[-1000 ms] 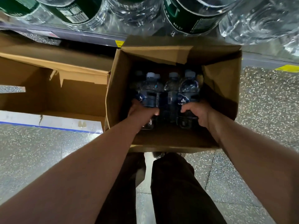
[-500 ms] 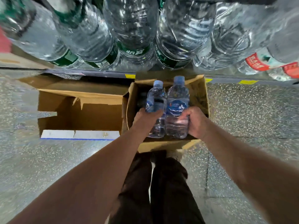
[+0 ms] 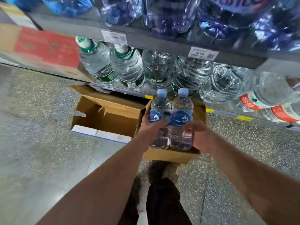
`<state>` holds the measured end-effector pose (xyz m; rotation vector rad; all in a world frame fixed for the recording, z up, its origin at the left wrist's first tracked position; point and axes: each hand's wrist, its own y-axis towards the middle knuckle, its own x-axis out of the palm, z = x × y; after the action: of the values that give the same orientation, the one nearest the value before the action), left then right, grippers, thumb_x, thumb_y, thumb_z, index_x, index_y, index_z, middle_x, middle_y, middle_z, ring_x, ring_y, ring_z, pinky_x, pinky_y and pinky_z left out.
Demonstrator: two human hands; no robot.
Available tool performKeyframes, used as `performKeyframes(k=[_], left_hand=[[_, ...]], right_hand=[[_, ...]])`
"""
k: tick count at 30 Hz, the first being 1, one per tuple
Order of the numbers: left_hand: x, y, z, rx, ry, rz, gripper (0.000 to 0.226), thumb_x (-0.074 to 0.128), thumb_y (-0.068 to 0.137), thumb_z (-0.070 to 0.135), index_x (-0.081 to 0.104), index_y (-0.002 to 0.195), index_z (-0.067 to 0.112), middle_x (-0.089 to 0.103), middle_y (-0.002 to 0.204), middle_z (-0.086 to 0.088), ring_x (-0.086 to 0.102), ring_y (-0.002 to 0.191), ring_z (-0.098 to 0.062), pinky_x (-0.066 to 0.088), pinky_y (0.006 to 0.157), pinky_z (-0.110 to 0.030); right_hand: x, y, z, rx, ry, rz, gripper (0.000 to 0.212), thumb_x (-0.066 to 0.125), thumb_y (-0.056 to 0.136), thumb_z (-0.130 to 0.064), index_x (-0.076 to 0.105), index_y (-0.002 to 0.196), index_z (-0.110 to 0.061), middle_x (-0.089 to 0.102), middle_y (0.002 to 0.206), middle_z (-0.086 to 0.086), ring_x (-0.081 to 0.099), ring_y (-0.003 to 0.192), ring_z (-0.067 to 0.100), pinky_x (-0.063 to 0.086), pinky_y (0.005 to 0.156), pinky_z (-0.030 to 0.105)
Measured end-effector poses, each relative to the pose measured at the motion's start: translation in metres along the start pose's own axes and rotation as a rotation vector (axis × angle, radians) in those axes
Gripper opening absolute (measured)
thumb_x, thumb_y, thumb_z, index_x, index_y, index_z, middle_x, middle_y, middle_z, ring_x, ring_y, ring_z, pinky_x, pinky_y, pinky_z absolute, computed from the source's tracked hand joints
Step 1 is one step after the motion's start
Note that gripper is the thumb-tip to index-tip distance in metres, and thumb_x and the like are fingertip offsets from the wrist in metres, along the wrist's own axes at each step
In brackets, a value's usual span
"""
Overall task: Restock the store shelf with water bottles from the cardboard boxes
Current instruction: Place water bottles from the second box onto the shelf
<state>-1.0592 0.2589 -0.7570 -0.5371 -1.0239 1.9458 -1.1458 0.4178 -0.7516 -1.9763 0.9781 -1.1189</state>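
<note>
The shelf [image 3: 154, 41] is seen stocked with large bottles [image 3: 129, 69] only, so shelving is judged not yet done. Above the cardboard box [image 3: 172, 155], two small water bottles [image 3: 181, 114] are held upright and touching, one gripped round by the left hand [image 3: 151, 127], one by the right hand [image 3: 200, 135].

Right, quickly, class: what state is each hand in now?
Left hand: closed round the left small clear plastic blue-labelled water bottle.
Right hand: closed round the right matching bottle.
</note>
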Motion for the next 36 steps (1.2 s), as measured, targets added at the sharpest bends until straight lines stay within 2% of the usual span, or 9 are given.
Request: performKeyframes(k=[1,5,10,14,17,20,25,29,36], left_hand=[[-0.002,-0.006,0.004,0.019,0.005,0.001,0.033,0.077,0.077,0.019,0.05,0.096,0.02,0.068,0.083,0.0,0.066,0.073,-0.016,0.053,0.055,-0.026],[-0.016,-0.029,0.014,0.031,0.018,0.011,0.036,0.078,0.075,0.021,0.062,0.105,0.01,0.069,0.104,-0.017,0.064,0.1,-0.036,0.052,0.085,-0.044],[-0.043,-0.069,0.018,0.096,-0.001,0.06,0.07,0.084,0.066,0.029,0.05,0.124,0.009,0.065,0.113,-0.012,0.064,0.102,-0.033,0.05,0.092,-0.05],[-0.073,-0.118,0.03,0.189,0.003,0.078,0.073,0.085,0.063,0.031,0.048,0.123,0.012,0.065,0.109,-0.008,0.065,0.098,-0.029,0.052,0.09,-0.049],[-0.097,-0.162,0.046,0.292,-0.044,0.091,0.072,0.087,0.062,0.022,0.048,0.121,0.01,0.064,0.106,-0.005,0.065,0.096,-0.026,0.053,0.089,-0.044],[-0.12,-0.207,0.063,0.395,-0.041,0.092,0.063,0.087,0.061,0.021,0.049,0.112,0.013,0.063,0.101,-0.004,0.063,0.087,-0.017,0.054,0.08,-0.035],[-0.159,-0.28,0.092,0.554,-0.037,0.064,0.051,0.085,0.064,0.021,0.056,0.105,0.013,0.067,0.094,-0.002,0.062,0.072,-0.006,0.045,0.048,-0.013],[-0.187,-0.334,0.111,0.673,-0.05,0.072,0.042,0.085,0.065,0.016,0.062,0.1,0.016,0.07,0.092,0.0,0.067,0.081,-0.013,0.048,0.06,-0.018],[-0.231,-0.405,0.13,0.807,-0.024,0.03,0.039,0.083,0.063,0.013,0.069,0.098,0.006,0.073,0.091,-0.006,0.069,0.082,-0.017,0.049,0.068,-0.026]], right_hand=[[0.005,-0.003,-0.002,0.016,0.006,-0.025,0.007,0.06,0.08,-0.004,0.064,0.086,-0.003,0.066,0.094,0.012,0.067,0.081,0.026,0.056,0.075,0.037],[0.034,-0.02,-0.01,0.017,-0.248,-0.07,0.078,0.093,0.036,-0.034,0.068,0.103,-0.004,0.069,0.099,0.015,0.064,0.09,0.032,0.046,0.092,0.051],[0.073,-0.053,-0.003,-0.092,-0.381,-0.025,0.039,0.082,0.055,-0.024,0.071,0.089,-0.008,0.071,0.091,0.012,0.064,0.088,0.031,0.044,0.096,0.053],[0.119,-0.092,0.006,-0.167,-0.377,0.058,0.048,0.076,0.065,-0.016,0.065,0.107,0.004,0.067,0.108,0.024,0.064,0.098,0.039,0.045,0.097,0.055],[0.161,-0.127,0.007,-0.265,-0.391,0.085,0.058,0.078,0.058,-0.014,0.063,0.113,-0.002,0.069,0.105,0.019,0.066,0.095,0.031,0.042,0.096,0.052],[0.206,-0.169,0.006,-0.384,-0.461,0.123,0.038,0.084,0.054,-0.013,0.073,0.09,-0.019,0.074,0.091,0.01,0.069,0.087,0.024,0.043,0.088,0.041],[0.274,-0.23,0.002,-0.525,-0.483,0.165,0.053,0.087,0.054,-0.011,0.065,0.102,-0.01,0.072,0.092,0.009,0.066,0.086,0.02,0.049,0.073,0.035],[0.322,-0.274,0.001,-0.633,-0.476,0.165,0.057,0.085,0.059,-0.007,0.056,0.107,-0.011,0.071,0.097,0.01,0.066,0.094,0.029,0.052,0.08,0.044],[0.378,-0.326,0.01,-0.725,-0.464,0.1,0.06,0.083,0.06,-0.006,0.053,0.112,-0.013,0.068,0.104,0.011,0.061,0.096,0.024,0.045,0.075,0.034]])
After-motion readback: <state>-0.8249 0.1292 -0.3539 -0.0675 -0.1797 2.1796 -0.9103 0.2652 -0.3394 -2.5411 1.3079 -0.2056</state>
